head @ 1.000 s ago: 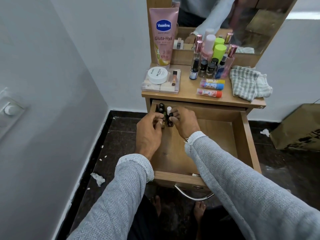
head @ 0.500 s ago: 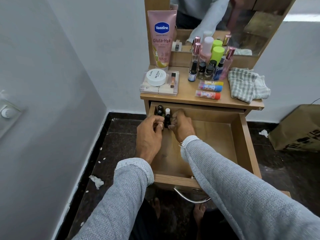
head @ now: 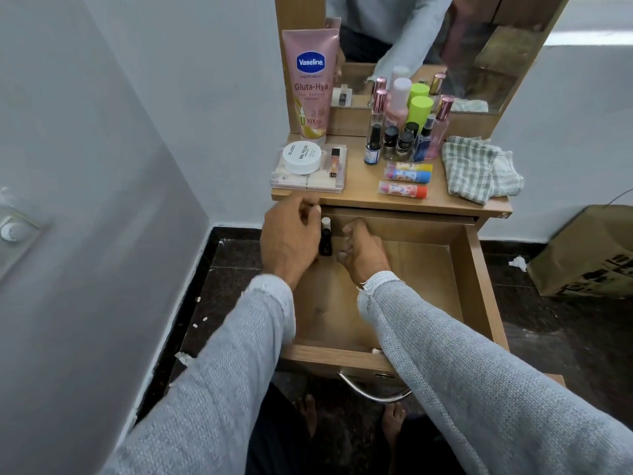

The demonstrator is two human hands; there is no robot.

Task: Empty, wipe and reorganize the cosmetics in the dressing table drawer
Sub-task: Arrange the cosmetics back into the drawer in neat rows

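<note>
The wooden drawer [head: 479, 286] of the dressing table [head: 363, 197] is pulled out, and its floor is mostly bare. A small dark bottle with a white cap [head: 325, 238] stands upright in the back left corner. My left hand [head: 291, 238] is just left of it, fingers curled at the corner under the tabletop edge. What they hold is hidden. My right hand [head: 363, 252] rests inside the drawer just right of the bottle, loosely curled and holding nothing I can see.
The tabletop holds a pink Vaseline tube [head: 310, 84], a white jar [head: 302, 157] on a clear box [head: 308, 182], a cluster of bottles [head: 404, 132], lip balm sticks [head: 407, 173] and a checked cloth [head: 479, 169]. A cardboard box [head: 589, 252] is on the floor at right. A wall is close on the left.
My left hand moved up and back, now covering the dark-capped bottles in the corner. My right hand let go of the white-capped bottle and drew slightly right.
</note>
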